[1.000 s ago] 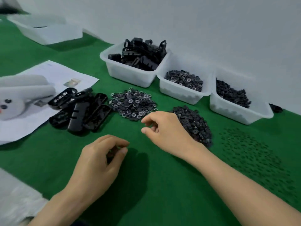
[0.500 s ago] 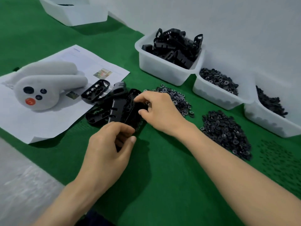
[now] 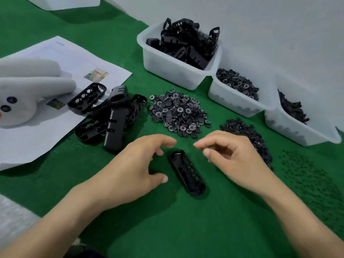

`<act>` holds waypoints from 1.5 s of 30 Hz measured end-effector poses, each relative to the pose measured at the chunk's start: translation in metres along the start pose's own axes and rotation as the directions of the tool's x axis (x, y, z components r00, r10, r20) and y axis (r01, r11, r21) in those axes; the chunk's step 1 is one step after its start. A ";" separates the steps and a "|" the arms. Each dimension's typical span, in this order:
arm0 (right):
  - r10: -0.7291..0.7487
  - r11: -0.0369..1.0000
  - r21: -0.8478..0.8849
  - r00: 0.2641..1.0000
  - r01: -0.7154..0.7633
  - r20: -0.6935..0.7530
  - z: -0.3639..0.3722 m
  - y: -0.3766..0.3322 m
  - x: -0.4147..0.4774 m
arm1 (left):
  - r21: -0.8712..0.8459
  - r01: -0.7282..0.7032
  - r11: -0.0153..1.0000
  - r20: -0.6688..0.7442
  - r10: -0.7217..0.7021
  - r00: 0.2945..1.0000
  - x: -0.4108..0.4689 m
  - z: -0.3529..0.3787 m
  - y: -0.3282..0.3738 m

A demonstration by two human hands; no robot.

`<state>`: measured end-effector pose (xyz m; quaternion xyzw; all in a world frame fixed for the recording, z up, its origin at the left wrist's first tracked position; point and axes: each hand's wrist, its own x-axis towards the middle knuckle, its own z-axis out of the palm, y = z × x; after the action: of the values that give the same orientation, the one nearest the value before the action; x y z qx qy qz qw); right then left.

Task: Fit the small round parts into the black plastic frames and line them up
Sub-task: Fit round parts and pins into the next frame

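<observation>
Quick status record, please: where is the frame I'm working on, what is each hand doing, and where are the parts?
work frame: long black plastic frame, flat on the green cloth between the hands, gripped by neither
left hand: fingers loosely curled, holds nothing
right hand: fingers loosely curled, holds nothing
round parts: loose pile of small black round parts with white markings, beyond the frame
spare frames: heap of black frames, left of that pile

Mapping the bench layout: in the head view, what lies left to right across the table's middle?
white plush toy, loose black frames, pile of white-marked round parts, pile of plain black round parts, scatter of tiny black bits
</observation>
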<state>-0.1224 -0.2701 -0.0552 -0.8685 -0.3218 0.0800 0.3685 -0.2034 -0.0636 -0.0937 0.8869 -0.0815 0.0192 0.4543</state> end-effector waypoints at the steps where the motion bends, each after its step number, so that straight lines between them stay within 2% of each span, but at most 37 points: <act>1: -0.030 0.997 -0.063 0.998 0.033 0.051 0.002 0.001 -0.006 | 0.008 -0.019 1.000 0.051 0.019 0.999 0.004 -0.001 -0.001; 4: -0.059 0.981 -0.174 0.982 0.090 0.178 0.014 0.004 -0.016 | 0.004 -0.071 0.997 0.161 0.069 0.984 0.015 0.001 0.000; 6: -0.053 0.980 -0.176 0.978 0.089 0.200 0.016 0.006 -0.017 | 0.002 -0.085 0.996 0.168 0.084 0.982 0.020 0.004 0.000; 10: -0.095 0.974 -0.184 0.976 0.132 0.197 0.015 0.007 -0.027 | -0.008 -0.074 0.997 0.116 0.075 0.990 0.021 0.008 -0.004; 15: -0.184 0.911 -0.340 0.967 0.235 0.174 0.013 0.008 -0.051 | -0.011 -0.069 0.998 0.104 0.070 0.992 0.019 0.011 -0.006; 20: -0.243 0.892 -0.376 0.968 0.250 0.067 0.010 0.015 -0.068 | -0.014 -0.062 0.998 0.089 0.063 0.994 0.017 0.010 -0.004; 27: -0.151 0.962 -0.230 0.988 0.147 -0.003 0.013 0.005 -0.055 | 0.030 -0.072 0.997 0.048 0.070 0.996 0.003 0.004 -0.007; 32: 0.019 0.922 -0.373 0.977 -0.098 -0.210 0.021 0.007 0.000 | 0.013 -0.038 0.999 0.003 0.038 0.999 -0.003 0.000 -0.012; 35: 0.097 0.878 -0.436 0.966 -0.196 -0.238 0.027 0.013 0.027 | 0.023 -0.024 0.999 0.013 0.024 1.000 -0.003 0.001 -0.010; 40: 0.086 0.850 -0.486 0.963 -0.205 -0.256 0.033 0.019 0.038 | 0.101 -0.016 0.995 0.032 0.013 0.999 -0.003 0.003 -0.010; 45: 0.080 0.859 -0.471 0.961 -0.201 -0.264 0.032 0.020 0.036 | 0.097 0.008 0.995 0.037 -0.011 0.999 -0.003 0.004 -0.010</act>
<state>-0.0966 -0.2398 -0.0882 -0.9581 -0.2209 -0.0816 0.1634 -0.2046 -0.0609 -0.1041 0.9084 -0.0848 0.0041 0.4094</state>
